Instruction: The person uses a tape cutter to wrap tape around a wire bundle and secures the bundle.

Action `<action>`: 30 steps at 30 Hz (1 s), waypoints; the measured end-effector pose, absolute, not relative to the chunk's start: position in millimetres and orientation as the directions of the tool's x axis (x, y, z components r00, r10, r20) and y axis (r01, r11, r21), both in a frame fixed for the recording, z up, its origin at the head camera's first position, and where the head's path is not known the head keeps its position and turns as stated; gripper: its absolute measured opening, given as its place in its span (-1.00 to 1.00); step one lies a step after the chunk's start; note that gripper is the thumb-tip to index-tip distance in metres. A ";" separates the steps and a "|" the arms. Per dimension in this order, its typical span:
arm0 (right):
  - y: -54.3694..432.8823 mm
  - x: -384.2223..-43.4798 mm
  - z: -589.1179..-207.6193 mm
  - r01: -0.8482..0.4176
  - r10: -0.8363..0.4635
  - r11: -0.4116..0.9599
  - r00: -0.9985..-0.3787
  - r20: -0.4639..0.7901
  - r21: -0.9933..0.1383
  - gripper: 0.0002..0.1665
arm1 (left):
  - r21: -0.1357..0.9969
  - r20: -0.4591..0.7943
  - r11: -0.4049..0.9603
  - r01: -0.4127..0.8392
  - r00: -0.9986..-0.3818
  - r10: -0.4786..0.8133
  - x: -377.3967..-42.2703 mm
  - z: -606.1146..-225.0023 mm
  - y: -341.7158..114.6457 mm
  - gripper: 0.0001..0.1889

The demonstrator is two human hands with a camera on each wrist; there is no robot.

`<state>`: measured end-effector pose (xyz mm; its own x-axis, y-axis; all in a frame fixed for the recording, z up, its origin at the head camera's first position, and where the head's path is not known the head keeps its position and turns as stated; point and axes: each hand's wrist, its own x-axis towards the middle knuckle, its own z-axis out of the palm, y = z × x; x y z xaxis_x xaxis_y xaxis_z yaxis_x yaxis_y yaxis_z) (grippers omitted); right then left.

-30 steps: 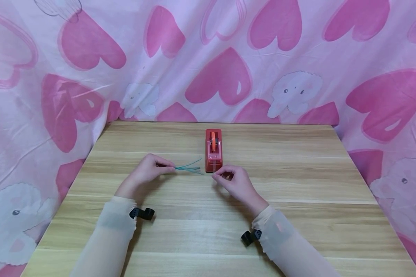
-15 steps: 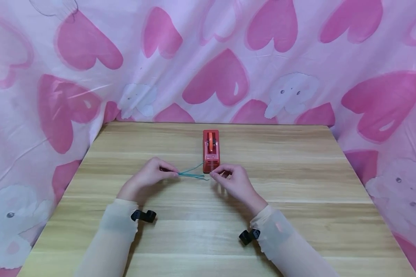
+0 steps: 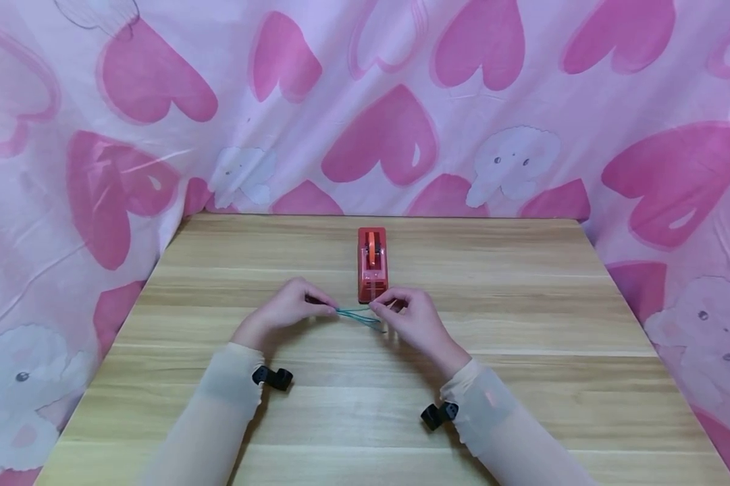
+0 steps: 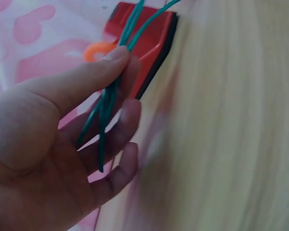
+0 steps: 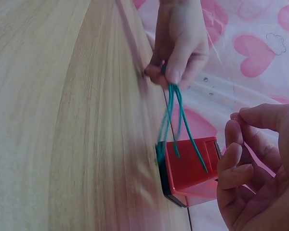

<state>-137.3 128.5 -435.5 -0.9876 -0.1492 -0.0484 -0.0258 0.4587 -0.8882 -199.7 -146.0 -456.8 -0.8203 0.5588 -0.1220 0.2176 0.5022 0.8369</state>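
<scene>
My left hand (image 3: pixel 292 304) pinches a bundle of thin green wires (image 3: pixel 358 316) between thumb and index finger. Their loose ends spread rightward, close to the fingertips of my right hand (image 3: pixel 418 317). In the left wrist view, cut ends of the wires (image 4: pixel 102 144) also hang below the thumb across the palm. My right hand's thumb and index finger pinch together at the front of the red tape dispenser (image 3: pixel 372 280). They appear to hold the end of its clear tape, which is hardly visible. An orange roll core (image 3: pixel 372 248) shows in the dispenser.
The dispenser stands on a wood-grain table (image 3: pixel 498 324), its front toward me. A pink cloth (image 3: pixel 304 128) with hearts hangs behind the table and at both sides. Each wrist wears a small black camera.
My left hand has moved right with the green wires, bringing their loose ends to the right fingertips. My right hand has stayed at the front of the dispenser.
</scene>
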 end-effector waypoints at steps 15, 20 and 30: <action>128.0 -135.3 -438.2 -0.007 -0.198 0.370 -0.978 -0.071 -0.929 -0.80 | 0.849 -0.012 0.467 0.247 -0.875 0.484 -198.0 -468.5 -99.7 -0.87; 128.5 -133.8 -437.6 0.043 -0.215 0.364 -0.968 -0.130 -0.930 -0.68 | 0.847 -0.008 0.472 0.244 -0.882 0.471 -197.3 -465.6 -91.1 -0.87; 130.0 -132.6 -444.1 0.043 -0.209 0.335 -0.971 -0.119 -0.941 -0.67 | 0.854 0.011 0.459 0.246 -0.890 0.456 -197.0 -461.6 -84.4 -0.90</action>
